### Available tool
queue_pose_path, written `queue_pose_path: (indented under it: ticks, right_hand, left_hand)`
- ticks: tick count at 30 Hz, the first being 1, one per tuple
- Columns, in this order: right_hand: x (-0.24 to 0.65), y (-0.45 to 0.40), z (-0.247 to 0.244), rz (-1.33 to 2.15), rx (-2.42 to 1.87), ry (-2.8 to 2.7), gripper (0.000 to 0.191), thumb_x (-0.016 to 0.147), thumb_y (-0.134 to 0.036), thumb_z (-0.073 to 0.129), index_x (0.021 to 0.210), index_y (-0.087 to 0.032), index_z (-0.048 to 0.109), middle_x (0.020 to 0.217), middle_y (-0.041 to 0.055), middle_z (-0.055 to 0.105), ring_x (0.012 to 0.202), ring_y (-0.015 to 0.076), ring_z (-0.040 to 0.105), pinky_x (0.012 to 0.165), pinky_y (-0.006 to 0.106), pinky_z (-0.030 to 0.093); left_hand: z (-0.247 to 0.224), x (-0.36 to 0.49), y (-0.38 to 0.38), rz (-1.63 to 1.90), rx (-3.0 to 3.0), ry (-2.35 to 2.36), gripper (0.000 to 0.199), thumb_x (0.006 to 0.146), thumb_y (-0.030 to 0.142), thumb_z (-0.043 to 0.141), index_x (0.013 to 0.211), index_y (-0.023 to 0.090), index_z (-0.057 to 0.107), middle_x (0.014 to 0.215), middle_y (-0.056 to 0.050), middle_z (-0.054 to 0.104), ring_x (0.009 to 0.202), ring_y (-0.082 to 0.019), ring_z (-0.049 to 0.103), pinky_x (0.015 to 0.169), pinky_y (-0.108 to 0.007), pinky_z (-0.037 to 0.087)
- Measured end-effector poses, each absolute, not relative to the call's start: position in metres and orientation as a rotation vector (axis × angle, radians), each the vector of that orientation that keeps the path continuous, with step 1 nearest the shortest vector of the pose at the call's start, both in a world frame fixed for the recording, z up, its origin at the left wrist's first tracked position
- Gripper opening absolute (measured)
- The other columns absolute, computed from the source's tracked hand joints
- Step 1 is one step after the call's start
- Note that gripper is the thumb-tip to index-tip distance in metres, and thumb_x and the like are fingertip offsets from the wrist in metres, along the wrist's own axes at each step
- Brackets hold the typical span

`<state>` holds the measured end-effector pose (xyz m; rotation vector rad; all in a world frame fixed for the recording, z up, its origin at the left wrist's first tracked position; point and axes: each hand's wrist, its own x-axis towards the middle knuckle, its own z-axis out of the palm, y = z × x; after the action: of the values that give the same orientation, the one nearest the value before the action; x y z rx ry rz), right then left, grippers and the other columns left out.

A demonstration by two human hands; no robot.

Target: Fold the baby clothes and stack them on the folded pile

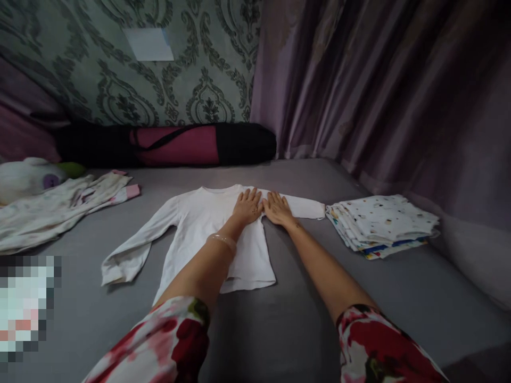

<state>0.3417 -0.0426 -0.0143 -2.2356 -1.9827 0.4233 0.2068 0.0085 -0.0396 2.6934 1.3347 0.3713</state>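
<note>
A white long-sleeved shirt [203, 218] lies spread on the grey bed sheet [303, 330], its neckline toward the wall. My left hand [248, 206] rests flat on the shirt near the shoulder, fingers stretched out. Beside it, my right hand [277, 207] lies flat where the sleeve on the right joins the body, with its fingers extended. The two hands nearly touch. That sleeve runs out straight to the right, while the other one angles down to the left with folds near its cuff. My left forearm hides part of the shirt's body.
To the right sits a stack of folded printed clothes [383, 218], close to the shirt's cuff. Light patterned clothing [59, 213] and a white plush toy [24, 178] lie at left. A long black and pink bag [175, 144] rests along the wall. Purple curtains [311, 80] hang at right.
</note>
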Motion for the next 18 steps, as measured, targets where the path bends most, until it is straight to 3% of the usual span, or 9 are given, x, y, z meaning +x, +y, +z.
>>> queue_pose_path:
  ticks: [6,13,16,18]
  right_hand:
    - [0.385,-0.064,-0.011,0.326,-2.405,-1.920,0.063,0.102,-0.042,0.014,0.155,-0.010,0.021,0.162,0.0120,0.017,0.149,0.0280,0.012,0.119,0.049,0.010]
    - [0.418,-0.091,0.001,0.157,-2.564,-1.762,0.059,0.102,-0.046,0.016,0.154,-0.020,0.027,0.159,0.0149,0.027,0.145,0.0306,0.024,0.114,0.056,0.021]
    - [0.415,-0.098,0.009,0.071,-2.553,-1.778,0.051,0.101,-0.046,0.032,0.147,-0.024,0.041,0.152,0.0153,0.039,0.136,0.0310,0.039,0.109,0.053,0.033]
    - [0.412,-0.099,0.015,0.039,-2.537,-1.794,0.040,0.099,-0.041,0.048,0.134,-0.023,0.053,0.139,0.0135,0.051,0.120,0.0267,0.054,0.100,0.048,0.046]
  left_hand:
    - [-0.042,0.207,0.009,0.408,2.686,1.328,0.055,0.098,0.043,0.033,0.147,0.019,0.041,0.157,-0.012,0.034,0.144,-0.034,0.029,0.117,-0.052,0.022]
    - [-0.038,0.210,0.011,0.344,2.633,1.320,0.055,0.098,0.043,0.032,0.147,0.020,0.039,0.159,-0.011,0.029,0.147,-0.032,0.024,0.118,-0.053,0.019]
    - [-0.023,0.207,0.012,0.265,2.548,1.268,0.059,0.097,0.048,0.032,0.147,0.017,0.039,0.159,-0.013,0.027,0.147,-0.032,0.023,0.117,-0.053,0.023]
    - [-0.009,0.195,0.013,0.235,2.471,1.207,0.060,0.097,0.050,0.031,0.145,0.015,0.042,0.156,-0.015,0.033,0.145,-0.029,0.031,0.115,-0.046,0.030]
